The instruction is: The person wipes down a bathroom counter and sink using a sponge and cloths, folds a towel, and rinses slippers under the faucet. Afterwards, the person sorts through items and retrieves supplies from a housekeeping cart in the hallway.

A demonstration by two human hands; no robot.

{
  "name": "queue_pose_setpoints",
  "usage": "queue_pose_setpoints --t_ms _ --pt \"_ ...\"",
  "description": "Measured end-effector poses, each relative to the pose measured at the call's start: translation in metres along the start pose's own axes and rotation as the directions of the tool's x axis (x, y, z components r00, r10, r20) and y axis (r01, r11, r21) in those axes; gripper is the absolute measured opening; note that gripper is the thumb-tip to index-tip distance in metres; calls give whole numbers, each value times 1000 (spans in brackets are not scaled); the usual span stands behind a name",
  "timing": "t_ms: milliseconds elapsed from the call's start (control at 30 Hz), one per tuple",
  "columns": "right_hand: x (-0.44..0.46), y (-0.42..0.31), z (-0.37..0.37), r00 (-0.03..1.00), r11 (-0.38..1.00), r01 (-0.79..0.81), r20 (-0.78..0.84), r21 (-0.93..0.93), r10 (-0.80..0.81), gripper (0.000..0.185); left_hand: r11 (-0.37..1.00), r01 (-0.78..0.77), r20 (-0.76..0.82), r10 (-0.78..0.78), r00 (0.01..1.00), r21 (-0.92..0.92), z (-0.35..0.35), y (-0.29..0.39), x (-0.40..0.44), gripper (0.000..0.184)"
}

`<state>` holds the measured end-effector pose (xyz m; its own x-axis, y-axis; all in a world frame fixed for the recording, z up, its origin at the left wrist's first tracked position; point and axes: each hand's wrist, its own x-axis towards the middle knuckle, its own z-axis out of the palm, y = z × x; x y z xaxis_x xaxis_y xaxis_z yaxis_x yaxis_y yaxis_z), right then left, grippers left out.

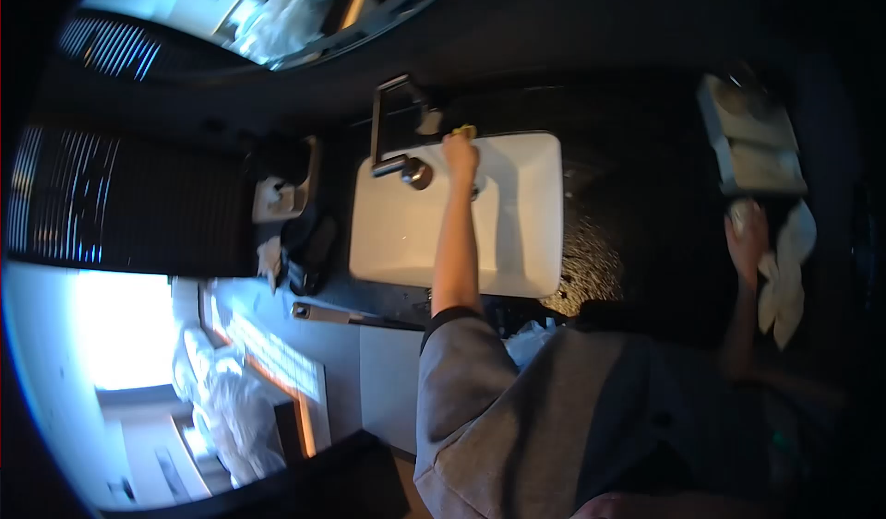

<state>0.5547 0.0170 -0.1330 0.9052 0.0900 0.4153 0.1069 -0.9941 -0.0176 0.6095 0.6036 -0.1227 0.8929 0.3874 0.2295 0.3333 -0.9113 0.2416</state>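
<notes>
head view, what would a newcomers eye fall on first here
Probably the white sink in the middle, standing out against the dark counter around it. Next, the glaring rectangle at the lower left, seemingly a window. Then the bare forearm crossing the sink, its left hand at the far rim with a small yellow item at the fingertips.

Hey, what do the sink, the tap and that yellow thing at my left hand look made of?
Sink: probably glazed ceramic, given its smooth, softly shiny white look. Tap: likely polished metal, from bright highlights along its tube. Yellow thing: perhaps sponge or cloth, but too small to be sure.
</notes>
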Motion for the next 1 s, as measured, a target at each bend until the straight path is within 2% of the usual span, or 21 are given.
queue_pose_setpoints --t_ms 67,100,133,167,233,267,300,367,433,500,600,700,733,833,867,967,1000 --pt "3 -8 -17 998 1000 -11 -57 12 12 60 936 -51 -53 35 998 -347 -17 21 -35 40" --pt "3 -15 -30 989 997 -5 -147 80 17 61 894 -64 2 72 997 -443 -5 19 -45 41" --pt "2 -22 -42 972 989 12 -235 145 22 62 862 -178 -41 180 983 -474 -23 38 -68 42" --pt "-1 -27 -61 950 974 37 -310 222 35 58 834 -183 -43 188 981 -520 -27 57 -86 45" --pt "-10 -16 -70 929 983 -88 -342 163 140 55 846 -287 -12 315 949 -450 -24 77 -114 50" --pt "-12 -3 -76 912 977 -130 -367 170 186 54 812 -395 -61 411 910 -430 -29 92 -128 50" --pt "-8 6 -76 899 970 -148 -381 195 214 53 822 -420 -12 450 893 -384 -34 104 -137 48" --pt "5 30 -77 925 958 -207 -279 198 258 49 799 -467 29 514 857 -380 -29 116 -150 46" --pt "27 42 -75 948 951 -70 -276 300 157 43 778 -502 -11 538 843 -378 -19 124 -154 46" --pt "49 46 -71 984 962 21 -173 271 27 44 769 -518 -70 534 843 -374 -21 130 -155 49" --pt "73 36 -58 997 991 69 -41 116 -65 43 748 -537 -136 530 837 -390 -47 150 -152 53" --pt "83 40 -47 930 997 0 366 83 -31 38 696 -605 -150 600 786 -387 -53 152 -155 58" --pt "82 45 -44 956 993 52 282 105 -80 34 684 -618 -132 622 772 -388 -52 149 -158 58" --pt "90 58 -47 857 983 39 500 177 -124 32 673 -591 -90 623 777 -445 -50 146 -170 61" --pt "90 61 -50 827 942 -132 558 308 -67 35 681 -572 -72 613 787 -457 -47 144 -173 61" --pt "99 73 -27 902 914 -161 432 373 -17 40 699 -505 2 587 810 -506 -40 147 -175 57" --pt "104 68 -23 888 932 -216 456 291 63 45 694 -514 3 597 803 -505 -36 148 -174 57"
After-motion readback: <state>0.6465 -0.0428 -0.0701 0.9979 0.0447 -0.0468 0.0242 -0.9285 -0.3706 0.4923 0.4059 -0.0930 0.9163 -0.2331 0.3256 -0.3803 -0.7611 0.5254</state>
